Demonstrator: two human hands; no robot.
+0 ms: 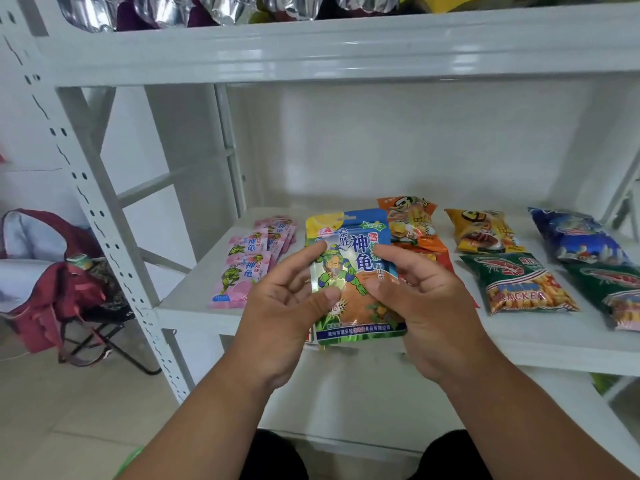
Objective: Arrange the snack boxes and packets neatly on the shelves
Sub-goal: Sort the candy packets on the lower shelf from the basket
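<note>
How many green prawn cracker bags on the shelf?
2: one green prawn cracker bag lies right of the hands near the shelf's front; a second lies further right, cut off by the frame edge. More could be out of view.

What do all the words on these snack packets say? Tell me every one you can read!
"泰胜", "神龟", "雪", "固体": blue-and-green foil turtle packet held in both hands.
"神龟": pink turtle sachets lying on the white metal shelf.
"SACKER", the letters before it hidden by glare: green prawn-cracker bag.
Too small or blurred: the held packet's bottom line, and the print on the orange bag, yellow bag and blue bag.
</note>
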